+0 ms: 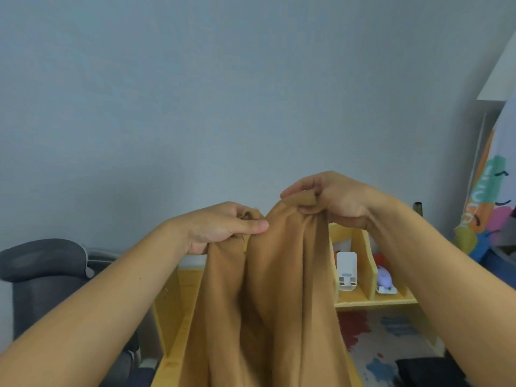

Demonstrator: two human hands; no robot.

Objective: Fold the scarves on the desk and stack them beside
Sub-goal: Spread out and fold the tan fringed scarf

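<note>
No legible txt, labels or nos. anywhere.

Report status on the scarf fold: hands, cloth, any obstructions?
Left hand and right hand both pinching the brown scarf at its top edge. Scarf held up, hanging in loose folds, not yet folded. Yellow wooden shelf behind it; nothing blocking.

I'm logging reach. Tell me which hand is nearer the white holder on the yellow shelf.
Right. The right hand is raised just above the white holder, slightly to its left; the left hand is farther left, across the brown scarf that both hold.
</note>
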